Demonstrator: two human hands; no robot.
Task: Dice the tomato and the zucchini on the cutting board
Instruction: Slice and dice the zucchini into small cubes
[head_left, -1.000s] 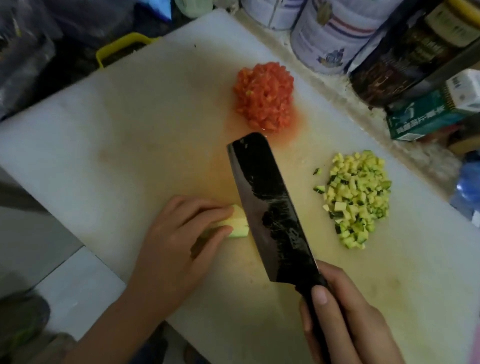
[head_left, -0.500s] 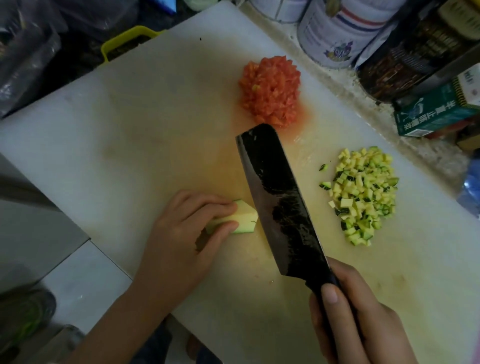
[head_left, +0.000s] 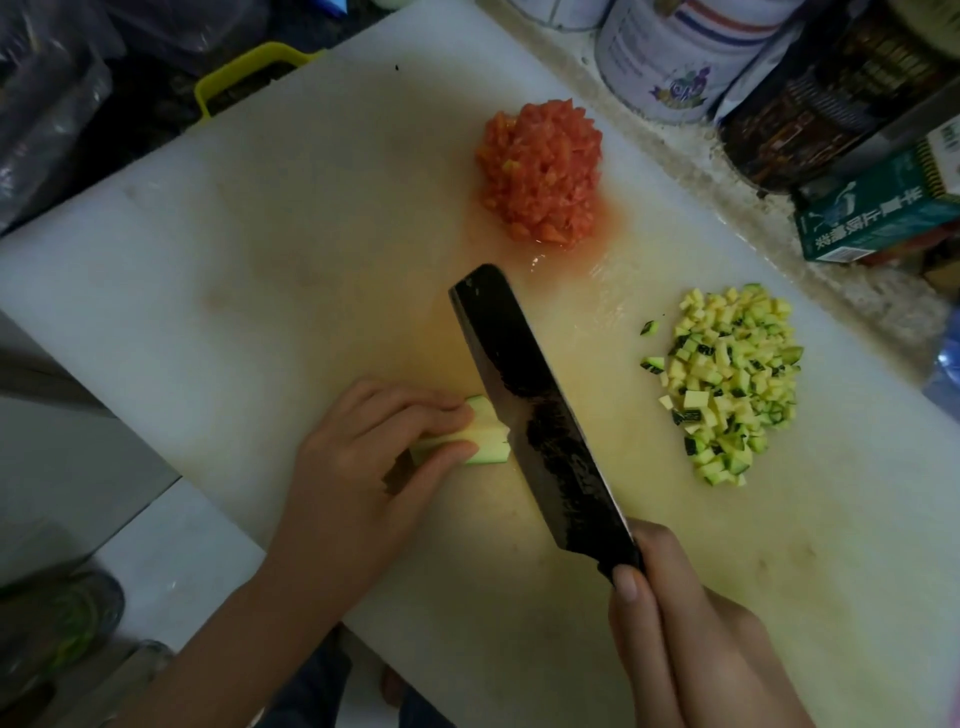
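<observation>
White cutting board (head_left: 260, 260) across most of the frame, stained orange and yellow near the middle. Upper middle: a red heap of diced tomato (head_left: 540, 171), with wet juice around it. Right of middle: a heap of small green and yellow zucchini cubes (head_left: 727, 384), with a few loose cubes just beside its left side. Well apart from the tomato heap.

Lower middle: one uncut zucchini piece (head_left: 488, 441), flat on the board. On top of it, the left hand (head_left: 363, 467), with fingers (head_left: 415, 410) curled over the piece and thumb pressed on the near side. Grips it. Only the right end of the piece sticks out.

Right against that end, a big dark knife (head_left: 535, 415). Slants from the middle of the frame down to the lower right. Edge on the board or not: cannot tell.

In the lower right corner, the right hand (head_left: 691, 634). Wraps tight round the knife handle, thumb laid along its left side by the blade. Handle mostly hidden inside the hand.

Top right, off the board: a white tin (head_left: 675, 67), a dark bag (head_left: 831, 104) and a green box (head_left: 883, 218). Upper left, behind the board: a yellow handle (head_left: 249, 67).
</observation>
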